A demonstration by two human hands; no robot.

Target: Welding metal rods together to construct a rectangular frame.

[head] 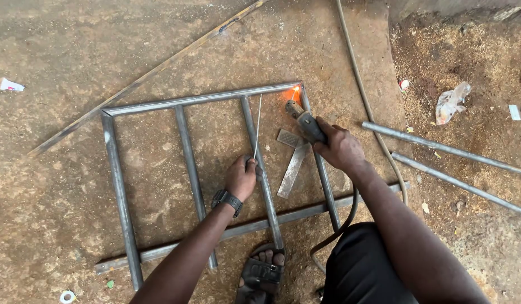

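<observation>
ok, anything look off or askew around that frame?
Some things. The metal frame lies straight on the dirt floor, but litter is scattered about: a crumpled plastic bag right, paper scrap left. The sandalled foot sits close to the glowing weld.

Soft, even daylight (sharp throughout)

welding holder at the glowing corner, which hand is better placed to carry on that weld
Right. The right hand already grips the welding holder, its tip at the glowing corner of the steel frame. The left hand holds a thin rod over an inner bar.
</observation>
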